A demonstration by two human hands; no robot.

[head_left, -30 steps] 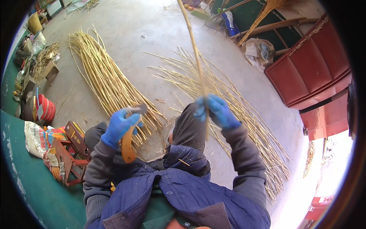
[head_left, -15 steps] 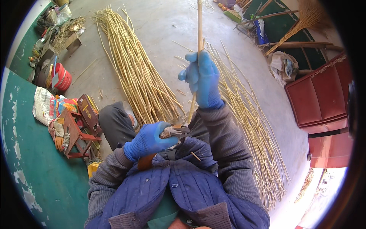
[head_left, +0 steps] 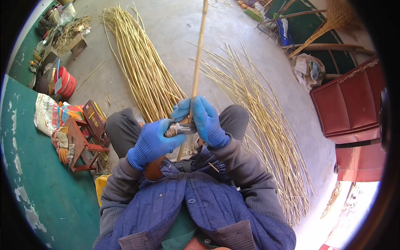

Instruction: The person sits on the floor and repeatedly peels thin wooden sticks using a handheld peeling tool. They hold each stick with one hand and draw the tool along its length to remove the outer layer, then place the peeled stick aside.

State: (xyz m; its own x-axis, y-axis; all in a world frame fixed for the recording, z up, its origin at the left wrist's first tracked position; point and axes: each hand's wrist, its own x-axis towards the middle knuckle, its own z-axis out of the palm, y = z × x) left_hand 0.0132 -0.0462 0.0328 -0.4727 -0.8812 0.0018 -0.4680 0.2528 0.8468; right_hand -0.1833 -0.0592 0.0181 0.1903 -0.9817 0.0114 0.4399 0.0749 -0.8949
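Both hands wear blue coated gloves and meet in front of my lap. My right hand (head_left: 206,123) is closed around a long, thin tan stalk (head_left: 199,54), which stands nearly upright and runs up past the top of the view. In my left hand (head_left: 152,143) is a short hand tool (head_left: 186,128) with a dark metal head and a pale wrapped part; its exact kind is unclear. The metal head lies against or close beside the stalk, just under my right fingers. A brown, rounded piece (head_left: 154,168) shows below my left wrist.
A thick bundle of stalks (head_left: 143,66) lies ahead on the concrete floor, and a looser spread (head_left: 271,125) lies to the right. On the left are a small red-brown stool (head_left: 79,146) and a red bucket (head_left: 66,83). Dark red padded furniture (head_left: 350,100) stands at the right.
My right hand has come down and left toward my left hand, bringing the stalk with it. The tool in my left hand now meets or nearly meets the stalk.
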